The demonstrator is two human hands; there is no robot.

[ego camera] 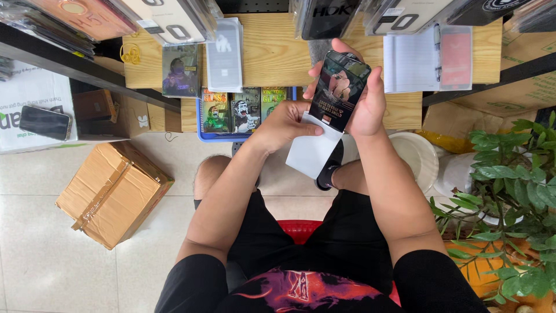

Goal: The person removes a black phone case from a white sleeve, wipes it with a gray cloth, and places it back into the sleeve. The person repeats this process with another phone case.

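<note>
My right hand [366,98] grips a glossy black flat package [340,88] with a printed figure on it, held upright in front of the wooden table edge. A white card or sleeve [313,152] sticks out of the package's lower end. My left hand [285,124] pinches the top of that white piece just below the package. I sit on a red stool [298,229], knees apart, over a tiled floor.
A blue tray [223,137] of colourful flat packets sits on the wooden table [272,49]. A taped cardboard box [113,194] lies on the floor at left. A green potted plant [509,197] and a white bowl [418,159] stand at right. An open notebook [425,61] lies on the table.
</note>
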